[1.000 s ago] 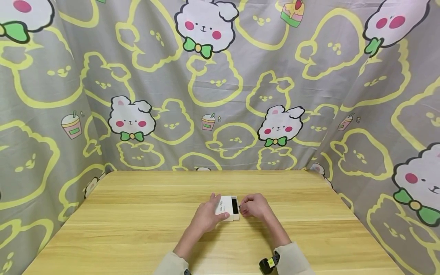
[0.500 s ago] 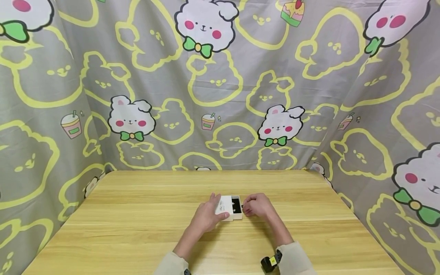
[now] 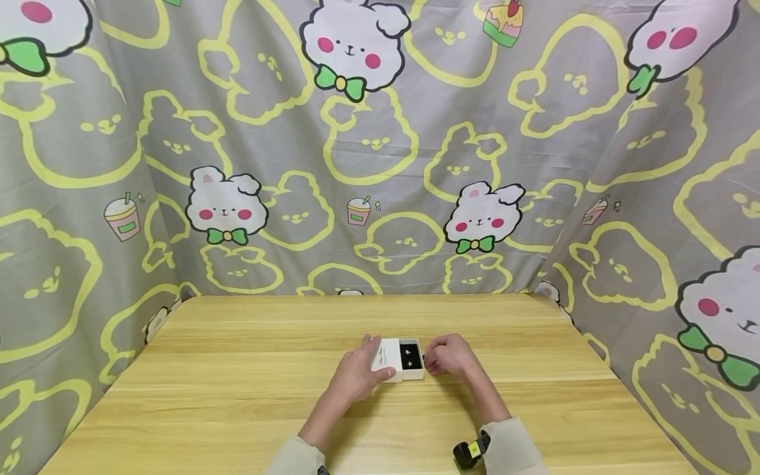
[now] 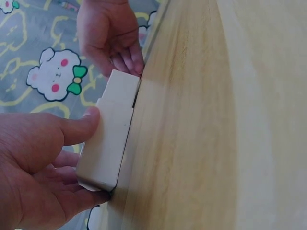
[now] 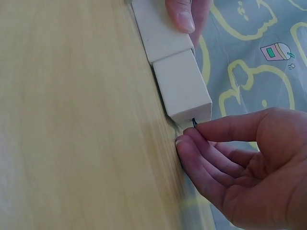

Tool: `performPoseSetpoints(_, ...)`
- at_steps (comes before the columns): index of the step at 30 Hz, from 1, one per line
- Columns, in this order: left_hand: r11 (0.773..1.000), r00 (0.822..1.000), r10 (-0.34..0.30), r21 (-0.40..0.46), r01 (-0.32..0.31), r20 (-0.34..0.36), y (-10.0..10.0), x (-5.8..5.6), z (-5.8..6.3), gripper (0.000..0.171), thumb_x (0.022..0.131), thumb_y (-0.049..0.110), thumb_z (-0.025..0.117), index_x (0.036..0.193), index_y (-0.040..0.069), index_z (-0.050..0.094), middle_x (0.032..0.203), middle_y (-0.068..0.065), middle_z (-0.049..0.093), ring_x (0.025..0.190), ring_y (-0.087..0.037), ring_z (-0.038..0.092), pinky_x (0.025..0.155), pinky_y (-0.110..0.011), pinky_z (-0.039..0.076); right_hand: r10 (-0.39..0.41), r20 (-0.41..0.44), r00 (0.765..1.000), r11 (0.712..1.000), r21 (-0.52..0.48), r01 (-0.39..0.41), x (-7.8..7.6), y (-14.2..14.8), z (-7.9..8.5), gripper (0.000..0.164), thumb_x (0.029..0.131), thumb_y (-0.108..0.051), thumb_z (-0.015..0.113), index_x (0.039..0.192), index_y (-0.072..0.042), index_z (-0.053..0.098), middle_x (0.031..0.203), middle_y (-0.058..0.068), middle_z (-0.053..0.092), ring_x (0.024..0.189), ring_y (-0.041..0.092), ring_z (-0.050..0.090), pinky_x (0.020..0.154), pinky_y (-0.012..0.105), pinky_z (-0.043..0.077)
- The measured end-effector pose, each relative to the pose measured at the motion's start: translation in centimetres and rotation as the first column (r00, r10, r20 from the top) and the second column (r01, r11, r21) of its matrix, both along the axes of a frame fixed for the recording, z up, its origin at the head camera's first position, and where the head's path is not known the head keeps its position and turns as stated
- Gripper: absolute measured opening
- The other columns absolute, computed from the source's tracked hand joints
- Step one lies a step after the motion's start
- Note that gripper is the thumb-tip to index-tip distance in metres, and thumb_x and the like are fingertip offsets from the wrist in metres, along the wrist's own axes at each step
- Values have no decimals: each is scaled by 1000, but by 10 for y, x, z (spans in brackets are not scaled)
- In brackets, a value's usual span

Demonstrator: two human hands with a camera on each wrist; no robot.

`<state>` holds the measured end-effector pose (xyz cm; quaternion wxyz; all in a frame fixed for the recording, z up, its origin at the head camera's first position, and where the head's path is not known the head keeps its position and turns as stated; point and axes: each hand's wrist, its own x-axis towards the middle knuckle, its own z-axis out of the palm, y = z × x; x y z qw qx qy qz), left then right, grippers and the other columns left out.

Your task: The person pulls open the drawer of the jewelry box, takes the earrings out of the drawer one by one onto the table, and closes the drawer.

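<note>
A small white jewelry box lies on the wooden table, its printed sleeve (image 3: 388, 352) to the left and its drawer (image 3: 413, 375) slid partly out to the right. In the drawer, a black pad (image 3: 406, 359) carries two small star-shaped earrings (image 3: 408, 352). My left hand (image 3: 355, 375) grips the sleeve, thumb on the near side and fingers round the far end. Close to the drawer's front, my right hand (image 3: 451, 356) pinches a thin black pull loop (image 5: 194, 122) between thumb and forefinger. In the left wrist view, the drawer (image 4: 121, 87) juts from the sleeve towards the right hand.
The light wooden table (image 3: 267, 356) extends around the box on every side. Behind it and along both sides hangs a grey curtain (image 3: 297, 145) with cartoon prints. A black wrist device (image 3: 466, 455) sits at the right sleeve's cuff.
My right hand has moved right, drawing the drawer further out of the sleeve. Both earrings on the black pad have come into view. My left hand has stayed on the sleeve.
</note>
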<state>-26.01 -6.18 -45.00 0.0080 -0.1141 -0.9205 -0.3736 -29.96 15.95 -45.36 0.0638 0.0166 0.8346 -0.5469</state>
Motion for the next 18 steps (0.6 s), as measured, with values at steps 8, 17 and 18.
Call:
performPoseSetpoints(8, 1000, 999, -9, -20, 8, -38, 1, 1, -1, 71, 90, 30, 77, 149, 3, 49, 157, -31, 35, 132, -56, 47, 110, -62, 40, 31, -9, 999, 999, -5, -31, 0, 3, 0, 7, 79, 8, 65, 85, 9, 69, 73, 15, 69, 62, 20, 67, 63, 36, 61)
performPoseSetpoints(17, 1000, 999, -7, -25, 6, -48, 1, 2, -2, 65, 89, 29, 78, 146, 8, 54, 156, -32, 35, 126, -62, 49, 105, -67, 42, 58, -4, 998, 998, -10, -58, -1, 5, -1, 6, 80, 8, 65, 85, 9, 68, 74, 14, 69, 63, 20, 67, 63, 36, 62)
performPoseSetpoints(18, 1000, 999, -6, -25, 5, -49, 1, 2, -1, 65, 89, 29, 78, 146, 8, 55, 156, -32, 36, 126, -62, 48, 105, -67, 42, 59, -2, 998, 998, -13, -59, -1, 6, -1, 6, 80, 8, 65, 85, 9, 67, 74, 14, 69, 63, 20, 67, 63, 36, 62)
